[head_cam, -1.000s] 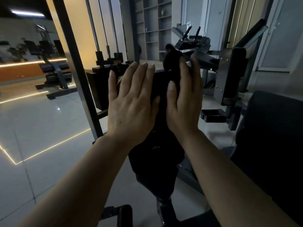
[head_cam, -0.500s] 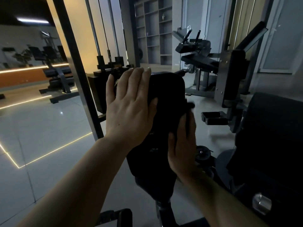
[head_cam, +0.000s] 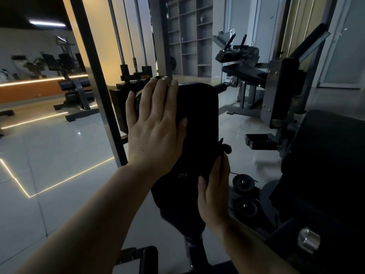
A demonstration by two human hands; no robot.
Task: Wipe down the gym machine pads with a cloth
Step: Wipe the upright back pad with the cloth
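Though dimness blurs the cloth (head_cam: 224, 153), the right hand (head_cam: 214, 191) grasps it; left hand (head_cam: 156, 125) flat on pad (head_cam: 199, 115).

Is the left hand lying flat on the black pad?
Yes, the left hand rests with straight fingers on the pad.

Open tiled floor (head_cam: 49, 155) lies left of the upright pad (head_cam: 197, 115), past the slanted steel post (head_cam: 102, 107) just beside it. Right, a large dark pad (head_cam: 325, 165) and footrest (head_cam: 258, 141) crowd near; the weight stack (head_cam: 136, 76) blocks behind.
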